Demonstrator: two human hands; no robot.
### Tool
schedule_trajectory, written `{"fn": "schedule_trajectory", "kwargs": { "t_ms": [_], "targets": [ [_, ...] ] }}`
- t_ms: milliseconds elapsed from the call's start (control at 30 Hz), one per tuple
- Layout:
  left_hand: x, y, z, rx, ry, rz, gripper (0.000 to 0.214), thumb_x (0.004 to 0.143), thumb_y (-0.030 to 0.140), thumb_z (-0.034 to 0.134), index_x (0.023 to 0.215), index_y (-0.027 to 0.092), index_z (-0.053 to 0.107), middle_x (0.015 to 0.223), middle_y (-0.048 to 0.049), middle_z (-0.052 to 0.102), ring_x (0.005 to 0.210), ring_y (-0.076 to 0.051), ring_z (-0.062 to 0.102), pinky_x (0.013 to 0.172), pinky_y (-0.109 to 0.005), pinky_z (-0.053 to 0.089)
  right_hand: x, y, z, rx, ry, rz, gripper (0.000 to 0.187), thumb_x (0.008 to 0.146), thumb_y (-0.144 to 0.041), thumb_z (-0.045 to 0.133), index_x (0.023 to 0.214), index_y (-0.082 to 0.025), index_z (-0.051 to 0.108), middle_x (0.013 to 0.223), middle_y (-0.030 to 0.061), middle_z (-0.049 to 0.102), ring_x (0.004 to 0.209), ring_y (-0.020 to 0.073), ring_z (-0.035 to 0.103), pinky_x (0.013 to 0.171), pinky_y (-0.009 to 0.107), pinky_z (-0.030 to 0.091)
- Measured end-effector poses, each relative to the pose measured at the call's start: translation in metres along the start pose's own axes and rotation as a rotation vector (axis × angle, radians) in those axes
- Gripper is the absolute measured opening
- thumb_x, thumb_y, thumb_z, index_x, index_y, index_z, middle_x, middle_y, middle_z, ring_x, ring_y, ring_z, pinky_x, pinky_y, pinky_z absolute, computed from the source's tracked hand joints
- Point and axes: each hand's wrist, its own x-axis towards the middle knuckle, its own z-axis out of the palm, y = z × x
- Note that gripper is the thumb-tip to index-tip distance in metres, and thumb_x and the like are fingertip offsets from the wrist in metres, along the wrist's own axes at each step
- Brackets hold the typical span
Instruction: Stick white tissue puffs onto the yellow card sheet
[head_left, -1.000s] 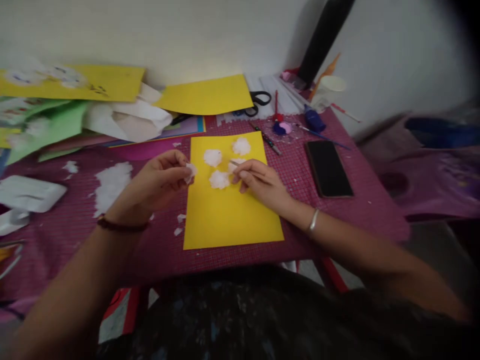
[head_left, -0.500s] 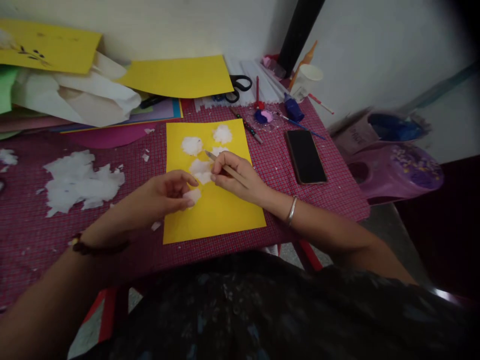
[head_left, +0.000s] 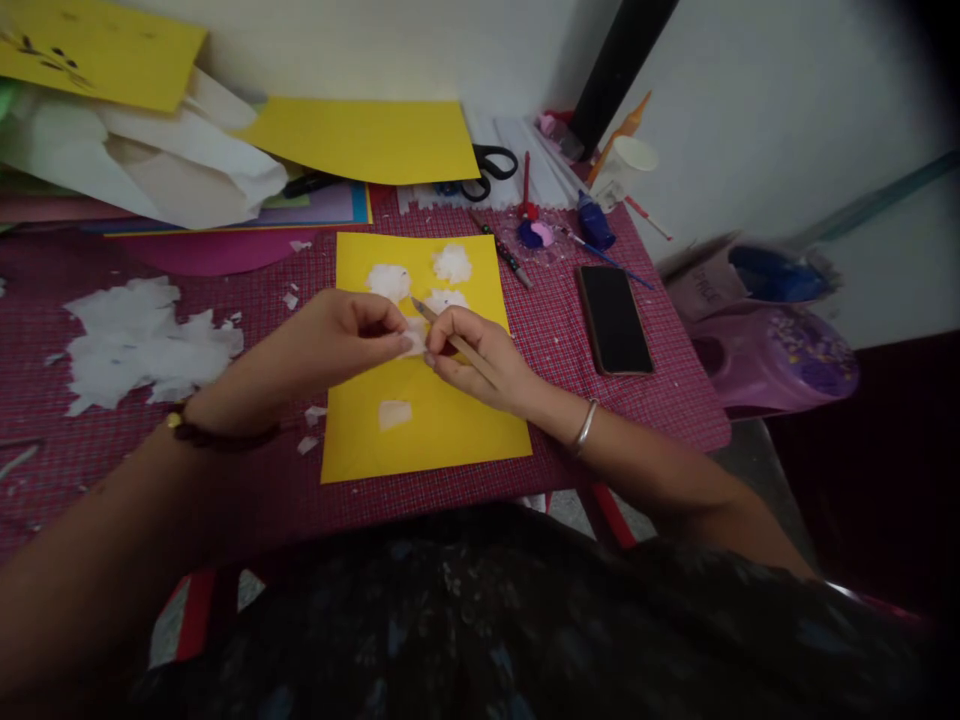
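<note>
Over the middle of the yellow sheet, our left hand pinches a white tissue scrap between thumb and fingertips. Our right hand, just beside the scrap, grips a thin stick. White tufts sit at the sheet's far end, a flat white piece on its near half, and a black phone off its right edge.

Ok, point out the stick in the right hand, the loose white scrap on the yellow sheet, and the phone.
stick [head_left: 429, 316], head view, bare shaft near its tip.
white scrap [head_left: 394, 413], head view, middle of the scrap.
phone [head_left: 614, 319], head view, centre of its dark screen.
</note>
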Motion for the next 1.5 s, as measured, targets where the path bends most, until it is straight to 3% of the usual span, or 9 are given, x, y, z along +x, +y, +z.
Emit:
{"fn": "schedule_trajectory", "kwargs": {
  "t_ms": [67, 200, 333, 467, 633, 833, 1100, 1333, 1500],
  "targets": [
    [-0.001, -0.007, -0.008, -0.115, 0.088, -0.042, 0.016, 0.076, 0.035, 0.072, 0.073, 0.019, 0.071, 0.067, -0.0001, 0.062, 0.062, -0.012, 0.050, 0.057, -0.025, 0.034, -0.001, 0.000, -0.003, 0.024, 0.009, -0.020, 0.006, 0.096, -0.026, 0.055, 0.098, -0.021, 0.055, 0.090, -0.0002, 0.061, 0.079, 0.0129, 0.056, 0.077, 0.030, 0.051],
    [0.002, -0.028, -0.017, -0.411, 0.307, -0.161, 0.013, 0.070, 0.027, 0.077, 0.068, 0.017, 0.069, 0.061, 0.0011, 0.058, 0.056, -0.008, 0.045, 0.053, -0.022, 0.031, -0.003, 0.001, -0.011, -0.060, 0.003, -0.141, 0.034, 0.105, -0.045, 0.042, 0.116, -0.020, 0.062, 0.101, 0.0054, 0.066, 0.090, 0.0157, 0.062, 0.086, 0.034, 0.053],
    [0.007, -0.044, -0.016, -0.515, 0.375, -0.244, 0.013, 0.067, 0.017, 0.076, 0.065, 0.016, 0.063, 0.057, 0.0022, 0.057, 0.052, -0.007, 0.046, 0.050, -0.020, 0.033, -0.006, 0.001, -0.013, -0.113, -0.069, -0.156, 0.030, 0.106, -0.038, 0.042, 0.114, -0.020, 0.064, 0.097, 0.0042, 0.068, 0.091, 0.0148, 0.064, 0.089, 0.033, 0.052],
    [0.008, -0.049, -0.015, -0.480, 0.318, -0.212, 0.016, 0.070, 0.017, 0.076, 0.070, 0.017, 0.060, 0.058, 0.0037, 0.057, 0.051, -0.007, 0.045, 0.049, -0.021, 0.031, -0.007, 0.005, -0.009, -0.110, -0.123, -0.025, 0.015, 0.099, -0.027, 0.050, 0.109, -0.020, 0.058, 0.088, 0.0006, 0.068, 0.081, 0.0134, 0.063, 0.079, 0.030, 0.051],
    [0.005, -0.056, -0.020, -0.354, 0.167, -0.186, 0.013, 0.076, 0.023, 0.074, 0.076, 0.016, 0.063, 0.061, 0.0036, 0.056, 0.054, -0.008, 0.043, 0.052, -0.023, 0.028, -0.006, 0.011, -0.006, -0.112, -0.154, -0.050, 0.016, 0.099, -0.031, 0.052, 0.103, -0.018, 0.061, 0.086, 0.0004, 0.066, 0.077, 0.0121, 0.062, 0.073, 0.029, 0.049],
    [0.003, -0.059, -0.025, -0.245, 0.045, -0.150, 0.016, 0.075, 0.028, 0.074, 0.082, 0.015, 0.067, 0.068, 0.0022, 0.060, 0.063, -0.011, 0.047, 0.061, -0.026, 0.033, -0.007, 0.008, -0.005, -0.060, -0.104, -0.055, 0.015, 0.101, -0.030, 0.051, 0.101, -0.020, 0.061, 0.083, -0.0008, 0.065, 0.076, 0.0119, 0.063, 0.074, 0.029, 0.050],
    [0.004, -0.059, -0.024, -0.139, 0.031, -0.125, 0.023, 0.071, 0.036, 0.072, 0.084, 0.016, 0.071, 0.074, 0.0014, 0.063, 0.069, -0.012, 0.048, 0.065, -0.026, 0.034, -0.005, 0.021, 0.001, 0.168, 0.047, -0.079, 0.016, 0.102, -0.034, 0.051, 0.100, -0.020, 0.058, 0.075, -0.0028, 0.060, 0.068, 0.0103, 0.058, 0.063, 0.026, 0.050],
    [0.005, -0.056, -0.021, -0.073, 0.079, -0.139, 0.026, 0.070, 0.040, 0.068, 0.081, 0.017, 0.067, 0.069, 0.0001, 0.058, 0.066, -0.013, 0.045, 0.064, -0.028, 0.033, -0.003, 0.011, 0.000, -0.094, -0.113, -0.040, 0.018, 0.103, -0.034, 0.048, 0.101, -0.021, 0.060, 0.086, 0.0005, 0.064, 0.079, 0.0127, 0.062, 0.078, 0.032, 0.053],
    [0.005, -0.050, -0.018, -0.022, 0.080, -0.142, 0.031, 0.069, 0.044, 0.066, 0.083, 0.016, 0.069, 0.070, -0.0015, 0.061, 0.066, -0.014, 0.048, 0.066, -0.029, 0.036, -0.004, 0.012, -0.001, -0.160, -0.060, -0.052, 0.019, 0.104, -0.032, 0.045, 0.104, -0.020, 0.061, 0.087, 0.0008, 0.065, 0.077, 0.0123, 0.061, 0.076, 0.031, 0.052]
  ]
}}
